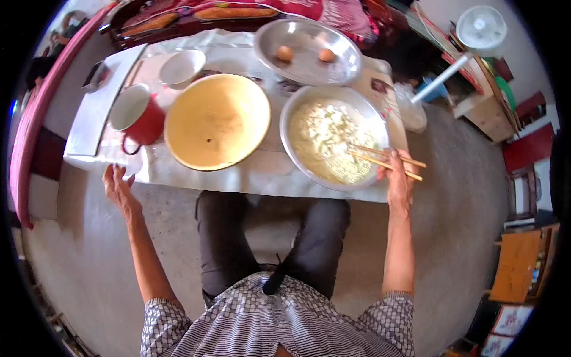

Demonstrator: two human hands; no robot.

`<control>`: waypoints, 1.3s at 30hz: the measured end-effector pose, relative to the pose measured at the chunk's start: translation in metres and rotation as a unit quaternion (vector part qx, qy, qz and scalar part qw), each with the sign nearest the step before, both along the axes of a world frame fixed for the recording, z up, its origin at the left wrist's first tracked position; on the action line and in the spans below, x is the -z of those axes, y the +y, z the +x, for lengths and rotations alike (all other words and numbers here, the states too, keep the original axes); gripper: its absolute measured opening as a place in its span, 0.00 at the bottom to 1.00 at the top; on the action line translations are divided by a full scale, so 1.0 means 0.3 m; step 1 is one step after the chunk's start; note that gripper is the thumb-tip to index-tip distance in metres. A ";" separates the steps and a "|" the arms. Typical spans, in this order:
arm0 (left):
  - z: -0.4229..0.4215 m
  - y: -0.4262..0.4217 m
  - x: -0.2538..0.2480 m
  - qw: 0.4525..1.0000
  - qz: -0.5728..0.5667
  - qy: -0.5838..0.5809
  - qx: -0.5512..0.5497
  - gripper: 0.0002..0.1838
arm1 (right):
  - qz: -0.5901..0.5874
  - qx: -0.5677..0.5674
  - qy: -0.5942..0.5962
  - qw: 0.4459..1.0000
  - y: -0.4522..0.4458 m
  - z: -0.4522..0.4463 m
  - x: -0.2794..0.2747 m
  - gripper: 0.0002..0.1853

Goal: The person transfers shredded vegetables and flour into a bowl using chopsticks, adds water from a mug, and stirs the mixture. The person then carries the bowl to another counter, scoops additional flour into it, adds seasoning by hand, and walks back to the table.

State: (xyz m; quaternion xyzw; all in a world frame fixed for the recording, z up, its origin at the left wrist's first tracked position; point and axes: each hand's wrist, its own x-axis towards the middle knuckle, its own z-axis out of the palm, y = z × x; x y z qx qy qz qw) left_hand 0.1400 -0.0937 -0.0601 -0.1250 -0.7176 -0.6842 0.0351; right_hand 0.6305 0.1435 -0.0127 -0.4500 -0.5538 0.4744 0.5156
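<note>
My right hand [397, 174] grips a pair of wooden chopsticks [380, 159] at the right rim of a metal bowl [286, 140]. Their tips reach into a pale, chopped, cabbage-like mixture [333, 140] in that bowl. Near the table's left front edge is my left hand [121, 187], holding nothing, fingers apart. Closest to it stands a red mug [146, 122] with a white inside. Between mug and metal bowl sits a yellow basin [217, 122] with a small dark spot at its bottom.
Behind the metal bowl, a wide metal basin [267, 38] contains two brown eggs [305, 55]. A white bowl [181, 67] stands behind the mug. A plastic cover lies over the table [238, 182]. At the back right is a white fan [482, 27].
</note>
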 end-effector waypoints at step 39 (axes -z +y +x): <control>-0.025 0.114 -0.235 0.947 -0.190 0.208 0.156 0.15 | -0.037 0.070 0.011 0.997 -0.001 0.054 0.077 0.14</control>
